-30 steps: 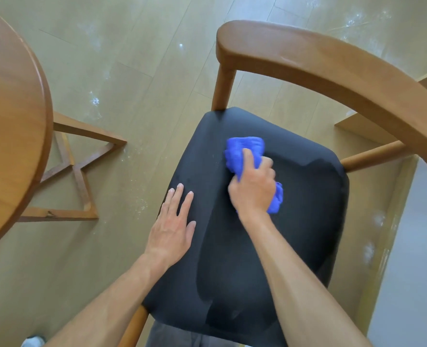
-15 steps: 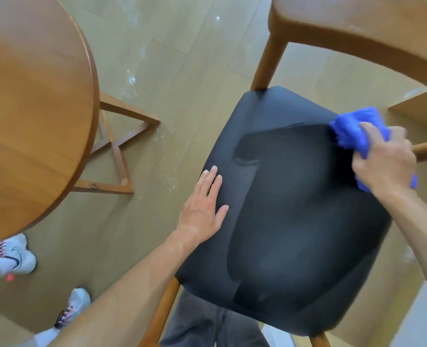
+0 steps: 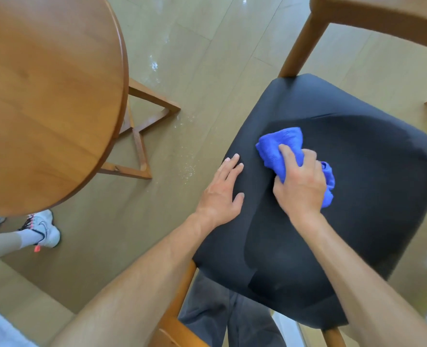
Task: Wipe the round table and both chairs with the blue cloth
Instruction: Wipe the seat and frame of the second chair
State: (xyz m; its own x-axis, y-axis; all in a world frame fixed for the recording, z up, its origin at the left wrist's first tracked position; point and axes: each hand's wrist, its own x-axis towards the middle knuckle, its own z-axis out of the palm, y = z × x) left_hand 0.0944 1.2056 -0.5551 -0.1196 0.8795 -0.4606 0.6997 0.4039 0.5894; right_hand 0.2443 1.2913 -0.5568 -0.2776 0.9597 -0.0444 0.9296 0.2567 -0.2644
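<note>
A wooden chair with a black padded seat [image 3: 372, 196] fills the right half of the view. My right hand [image 3: 300, 182] grips a bunched blue cloth [image 3: 280, 144] and presses it on the left middle of the seat. Flat beside it, my left hand [image 3: 221, 194] rests on the seat's left edge with fingers straight. The chair's curved wooden backrest [image 3: 392, 18] crosses the top right. The round wooden table [image 3: 44, 91] takes up the upper left.
The table's wooden base struts [image 3: 142, 136] spread over the pale floor between table and chair. Another person's white trainers [image 3: 43, 229] stand at the lower left by the table's edge. My dark trousers [image 3: 222, 319] show below the seat.
My right hand swept the cloth from the seat's middle out to its right edge, then back to the left middle beside my left hand. The view shifted; my left hand stayed on the seat.
</note>
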